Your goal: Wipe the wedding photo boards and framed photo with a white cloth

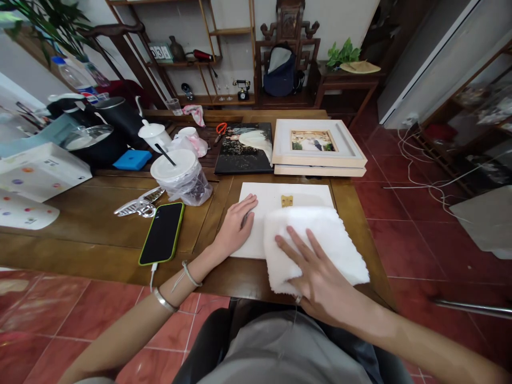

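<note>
A white board (pixel 264 194), lying face down with a small brass hanger (pixel 287 201) near its far edge, rests on the wooden table (pixel 100 224) in front of me. My left hand (pixel 236 226) lies flat on the board's left edge, fingers stretched out. My right hand (pixel 314 277) presses flat, fingers spread, on a white fluffy cloth (pixel 332 240) that covers the board's right half and hangs over the table's near edge.
A phone in a green case (pixel 162 232) lies left of my left hand, with a metal clip (pixel 138 204) and a lidded plastic cup in a bag (pixel 182 176) beyond. Stacked white picture frames (pixel 318 146) and a dark photo print (pixel 245 148) sit farther back. Pots and boxes crowd the left.
</note>
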